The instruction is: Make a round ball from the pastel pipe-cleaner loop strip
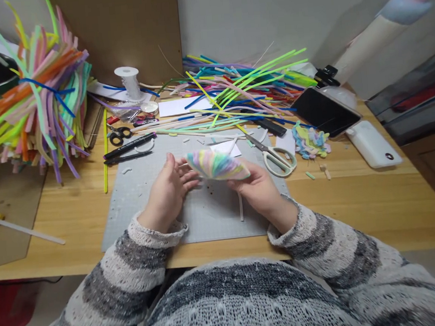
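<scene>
Both hands are up over the grey cutting mat [149,208], and between them sits a pastel striped fan [217,164] of foam strips. The right hand [259,190] grips it from beneath, fingers curled round its lower edge. The left hand [169,192] is loose, fingertips touching the fan's left end. White-handled scissors [277,157] lie just beside on the surface.

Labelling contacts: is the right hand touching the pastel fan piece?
Touching. Head view: the right hand grips the pastel fan piece at its lower right edge, with no gap.
</scene>
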The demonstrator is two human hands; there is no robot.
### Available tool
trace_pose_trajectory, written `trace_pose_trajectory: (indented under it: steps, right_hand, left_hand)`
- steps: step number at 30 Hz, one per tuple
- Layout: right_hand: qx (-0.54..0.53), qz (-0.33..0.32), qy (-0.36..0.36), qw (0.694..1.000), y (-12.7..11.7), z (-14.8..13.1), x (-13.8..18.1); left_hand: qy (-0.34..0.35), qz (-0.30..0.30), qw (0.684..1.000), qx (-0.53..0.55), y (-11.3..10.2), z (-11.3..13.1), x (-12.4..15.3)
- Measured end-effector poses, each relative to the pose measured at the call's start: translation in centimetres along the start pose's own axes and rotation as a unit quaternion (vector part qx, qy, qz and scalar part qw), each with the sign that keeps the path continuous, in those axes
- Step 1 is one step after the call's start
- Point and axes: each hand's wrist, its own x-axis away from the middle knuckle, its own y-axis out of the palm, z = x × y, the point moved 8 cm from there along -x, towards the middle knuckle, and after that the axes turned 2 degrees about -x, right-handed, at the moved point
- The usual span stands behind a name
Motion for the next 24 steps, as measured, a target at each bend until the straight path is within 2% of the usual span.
trace_pose_trajectory:
  steps: [3, 5, 7, 9, 12, 15, 17, 19, 20, 22, 24]
  right_hand:
    - [0.179, -0.036, -0.120, 0.976, 0.3, -2.4, 0.3]
    - [0.178, 0.001, -0.130, 0.975, -0.1, -2.9, 0.4]
    - [0.082, 0.050, -0.075, 0.993, -0.7, -2.1, 0.3]
    - [-0.031, 0.046, 0.023, 0.998, -0.3, -0.3, 0.1]
    - [-0.139, -0.054, 0.164, 0.975, 1.9, 1.8, 0.2]
    - [-0.219, -0.159, 0.243, 0.932, 3.7, 2.3, 1.0]
    - [-0.256, -0.210, 0.290, 0.898, 4.7, 2.5, 1.9]
    - [-0.274, -0.228, 0.319, 0.878, 5.3, 2.8, 2.5]
    - [-0.279, -0.220, 0.318, 0.879, 5.4, 3.0, 2.6]
    - [-0.280, -0.170, 0.286, 0.901, 4.9, 3.1, 2.0]
    - [-0.261, -0.092, 0.235, 0.932, 3.5, 3.0, 1.1]
  left_hand:
    - [-0.010, -0.057, 0.998, -0.006, 1.0, 0.0, 0.3]
    - [0.028, -0.049, 0.998, -0.014, 1.0, 0.2, 0.3]
    - [0.086, -0.011, 0.996, -0.035, 0.6, 0.5, 0.3]
    - [0.136, 0.012, 0.987, -0.088, 0.4, 0.7, 0.3]
    - [0.179, 0.010, 0.962, -0.206, 0.7, 1.1, 0.5]
    - [0.235, -0.007, 0.935, -0.265, 1.1, 2.3, 1.1]
    - [0.293, -0.046, 0.915, -0.273, 2.0, 3.4, 2.0]
    - [0.336, -0.081, 0.897, -0.276, 2.8, 4.3, 2.9]
    - [0.344, -0.077, 0.896, -0.271, 2.8, 4.6, 3.0]
    - [0.319, -0.027, 0.921, -0.222, 1.7, 4.8, 2.6]
    - [0.234, 0.037, 0.963, -0.132, 0.0, 3.7, 1.4]
